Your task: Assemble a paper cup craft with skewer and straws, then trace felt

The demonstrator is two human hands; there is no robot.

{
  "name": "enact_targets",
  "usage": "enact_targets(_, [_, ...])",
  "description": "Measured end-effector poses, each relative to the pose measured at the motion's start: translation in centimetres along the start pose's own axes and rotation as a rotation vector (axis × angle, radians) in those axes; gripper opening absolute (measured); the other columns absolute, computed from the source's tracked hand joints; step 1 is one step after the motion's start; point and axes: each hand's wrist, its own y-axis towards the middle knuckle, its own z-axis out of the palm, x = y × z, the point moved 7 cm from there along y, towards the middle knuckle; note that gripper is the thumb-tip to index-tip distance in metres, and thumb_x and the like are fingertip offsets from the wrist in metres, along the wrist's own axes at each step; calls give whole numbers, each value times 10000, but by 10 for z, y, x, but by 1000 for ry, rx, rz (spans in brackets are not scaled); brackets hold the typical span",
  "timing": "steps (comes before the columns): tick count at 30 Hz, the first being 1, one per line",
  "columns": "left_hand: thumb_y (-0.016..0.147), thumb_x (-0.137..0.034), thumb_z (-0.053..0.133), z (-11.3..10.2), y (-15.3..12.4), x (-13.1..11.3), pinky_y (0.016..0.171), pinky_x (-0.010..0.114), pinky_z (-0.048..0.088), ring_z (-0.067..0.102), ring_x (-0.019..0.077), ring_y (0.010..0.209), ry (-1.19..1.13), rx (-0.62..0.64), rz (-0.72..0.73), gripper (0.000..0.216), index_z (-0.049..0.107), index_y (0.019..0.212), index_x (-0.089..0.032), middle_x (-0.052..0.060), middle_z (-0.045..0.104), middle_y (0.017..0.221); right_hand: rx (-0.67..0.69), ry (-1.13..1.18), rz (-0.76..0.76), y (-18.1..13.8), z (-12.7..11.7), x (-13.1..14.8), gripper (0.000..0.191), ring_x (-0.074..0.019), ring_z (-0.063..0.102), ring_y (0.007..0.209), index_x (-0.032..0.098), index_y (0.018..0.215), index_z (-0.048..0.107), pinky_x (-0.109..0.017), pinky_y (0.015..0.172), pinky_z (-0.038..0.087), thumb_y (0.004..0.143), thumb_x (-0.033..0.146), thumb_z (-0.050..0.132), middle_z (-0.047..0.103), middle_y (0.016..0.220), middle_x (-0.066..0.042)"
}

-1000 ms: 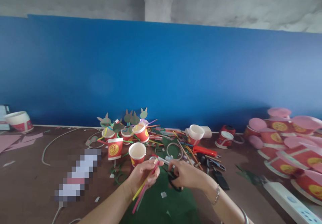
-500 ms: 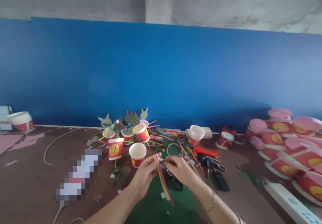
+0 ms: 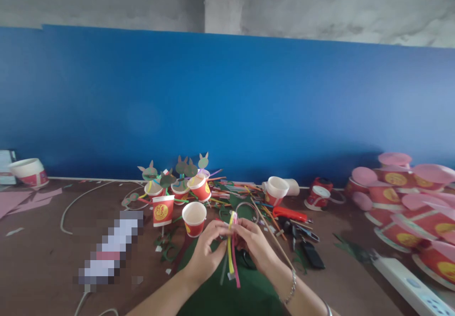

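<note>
Between my two hands hang thin paper strips, a yellow strip (image 3: 231, 257) and a pink strip (image 3: 235, 266), with a duller grey-green strip (image 3: 223, 269) beside them. My left hand (image 3: 206, 254) pinches the strips near their upper ends from the left. From the right, the fingers of my right hand (image 3: 256, 245) close on the same upper ends. Part of a black loop, perhaps a scissors handle (image 3: 248, 260), shows behind my right hand. Just beyond my left hand stands a red and white paper cup (image 3: 194, 212). Green paper (image 3: 227, 297) lies below the hands.
Paper cups with animal-head cutouts (image 3: 181, 166) stand at the back left. Loose strips (image 3: 234, 193), an orange-red cutter (image 3: 289, 214) and a black object (image 3: 313, 254) lie beyond and right. Stacked red cups with pink discs (image 3: 394, 178) and a power strip (image 3: 412, 283) occupy the right.
My right hand has come in to the strips and now grips their upper ends with the left. The strips hang straighter, and a grey-green one now shows beside the yellow and pink.
</note>
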Motion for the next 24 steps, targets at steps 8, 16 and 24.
enact_targets(8, [836, -245, 578, 2, 0, -5, 848, 299, 414, 541, 216, 918, 69, 40, 48, 82, 645, 820, -202, 86, 591, 950, 18, 81, 8, -1, 4, -5, 362, -81, 467, 456, 191, 886, 520, -193, 437, 311, 665, 392, 724, 539, 565, 56])
enact_targets(16, [802, -254, 635, -1, 2, 5, 851, 309, 434, 595, 219, 897, -17, 5, -10, 80, 685, 818, -192, 80, 666, 912, 9, 22, -138, -5, 3, 7, 327, -75, 373, 443, 223, 847, 471, -200, 436, 296, 712, 421, 694, 454, 545, 81])
enact_targets(24, [752, -271, 695, -8, -3, 0, 889, 325, 437, 602, 251, 946, -66, -137, -41, 108, 729, 825, -200, 91, 689, 948, 17, -498, -580, -27, 13, 29, 156, -183, 541, 815, 202, 944, 540, -279, 734, 429, 811, 283, 540, 590, 896, -39])
